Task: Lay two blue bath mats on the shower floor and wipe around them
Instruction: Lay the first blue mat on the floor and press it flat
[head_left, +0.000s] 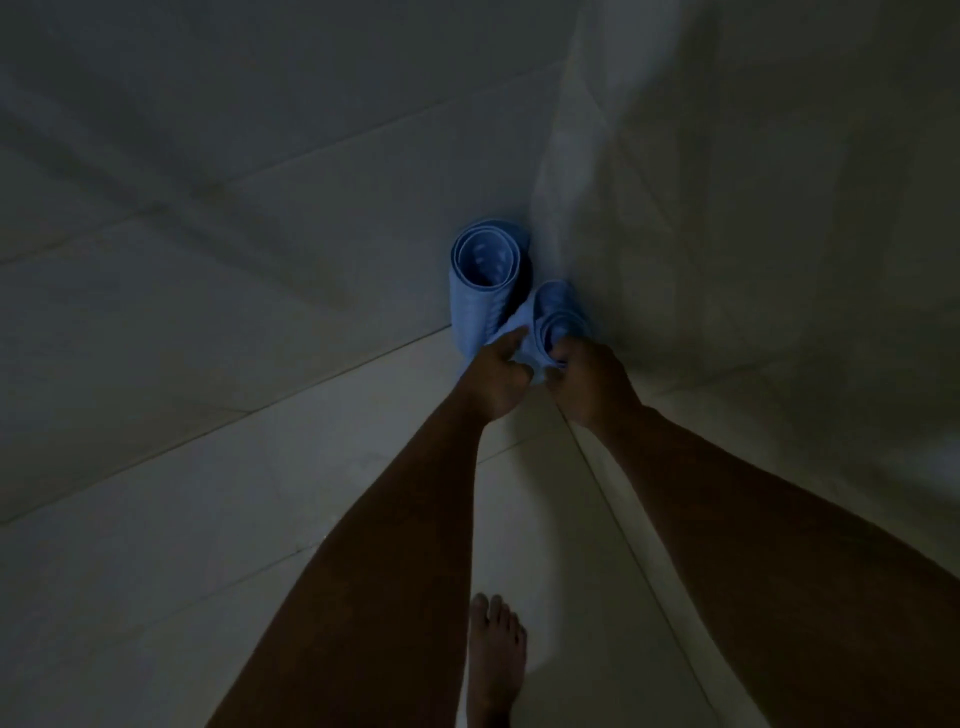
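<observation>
Dim tiled corner of a shower surrounds you: pale floor tiles (260, 519) below, wall tiles (208, 156) on the left side & another wall on the right, light is very low. Two blue bath mats stand in the corner, both rolled up. First rolled mat (480, 291) stands upright against the left wall, its open end looks up at you, nobody touches it. Second rolled mat (553, 322) is just beside it, to the right, tilted a bit toward you, and its loose edge is partly pulled out. Your left hand (496, 379) is closed, thumb on top, pinching the loose blue edge of the 2nd mat. Your right hand (584, 382) has fingers curled around the lower part of the same roll, gripping it. Both hands are close together, almost touching. One bare foot (496, 660) stands on the floor betw. your forearms, near the bottom of the view.
</observation>
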